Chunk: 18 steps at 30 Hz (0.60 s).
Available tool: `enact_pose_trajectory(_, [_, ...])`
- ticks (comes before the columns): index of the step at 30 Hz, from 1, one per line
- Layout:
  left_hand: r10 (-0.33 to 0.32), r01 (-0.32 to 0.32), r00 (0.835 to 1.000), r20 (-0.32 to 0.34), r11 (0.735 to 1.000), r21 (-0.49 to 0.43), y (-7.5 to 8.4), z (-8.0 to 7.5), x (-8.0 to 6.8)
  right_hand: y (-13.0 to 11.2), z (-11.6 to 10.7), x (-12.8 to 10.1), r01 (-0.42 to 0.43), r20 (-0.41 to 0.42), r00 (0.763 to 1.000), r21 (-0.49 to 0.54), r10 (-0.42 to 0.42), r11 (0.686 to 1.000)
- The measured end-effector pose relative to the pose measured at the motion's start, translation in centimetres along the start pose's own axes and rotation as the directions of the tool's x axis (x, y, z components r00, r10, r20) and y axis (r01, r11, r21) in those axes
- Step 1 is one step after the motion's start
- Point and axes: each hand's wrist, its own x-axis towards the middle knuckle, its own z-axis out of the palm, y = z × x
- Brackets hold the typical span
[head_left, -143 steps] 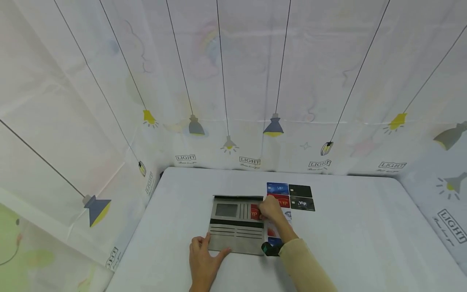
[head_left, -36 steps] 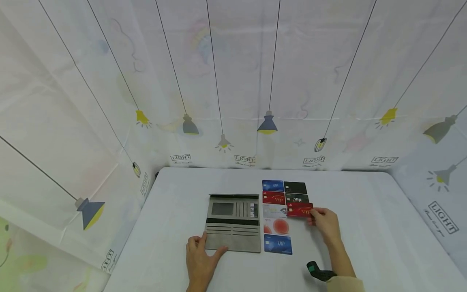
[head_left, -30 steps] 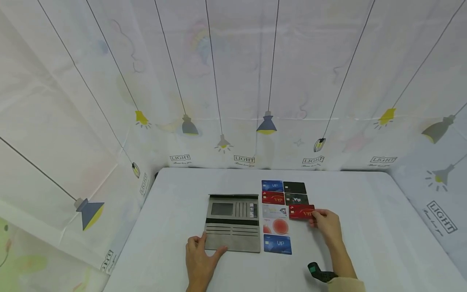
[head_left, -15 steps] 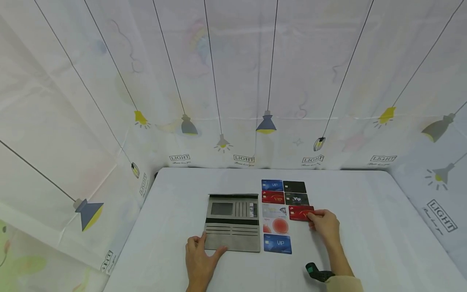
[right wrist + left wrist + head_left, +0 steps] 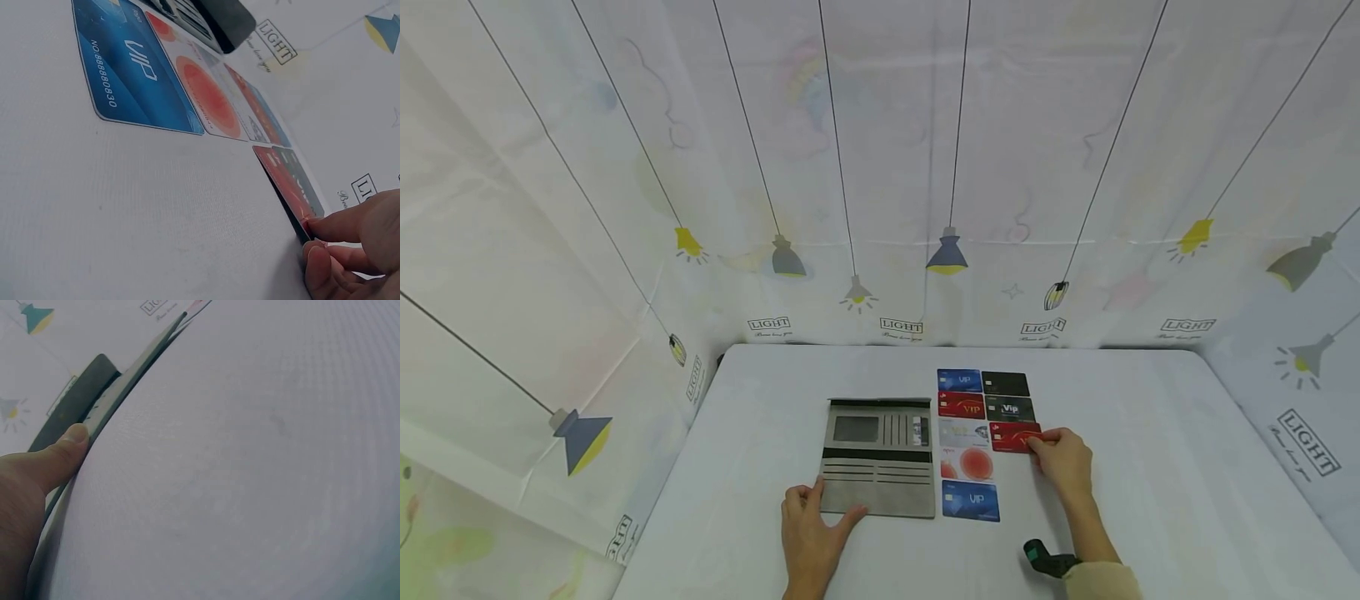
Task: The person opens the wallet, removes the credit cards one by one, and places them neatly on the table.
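Starting at the lower left of the head view, the left hand (image 5: 811, 533) is resting flat on the white table (image 5: 1150, 467), fingers pretty much straight, thumb and fingertips pressing the near edge of an open grey wallet (image 5: 880, 458). In the left wrist view you can see the thumb (image 5: 59, 456) sitting right against the wallet's edge, not curled round it.

The wallet lies open just left of centre, card slots facing up, and a card end peeks out of one upper slot.

Just right of the wallet there's a neat column of cards: blue VIP card (image 5: 958, 381) at the top, then a red one (image 5: 961, 407), a pale one (image 5: 963, 432), a white card with a red circle (image 5: 966, 463), and another blue VIP card (image 5: 970, 501) nearest the person. A second column beside it has two black cards (image 5: 1007, 396).

Right of centre, the right hand (image 5: 1063, 462) pinches a red VIP card (image 5: 1015, 437) by its right edge, fingers curled onto it. The card sits low on the table, right under the black cards and just beside the pale one.
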Motion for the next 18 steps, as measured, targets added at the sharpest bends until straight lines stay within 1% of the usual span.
enact_pose_trajectory(7, [-0.012, 0.012, 1.0, 0.015, 1.0, -0.003, 0.0, 0.0, 0.03, -0.13, 0.11, -0.06, 0.003, 0.004, 1.0, -0.022, -0.003, 1.0])
enact_pose_trajectory(18, [-0.008, 0.008, 1.0, 0.01, 1.0, -0.001, -0.02, 0.02, 0.02, 0.04, 0.19, 0.15, 0.02, -0.001, 1.0, -0.035, -0.02, 0.999])
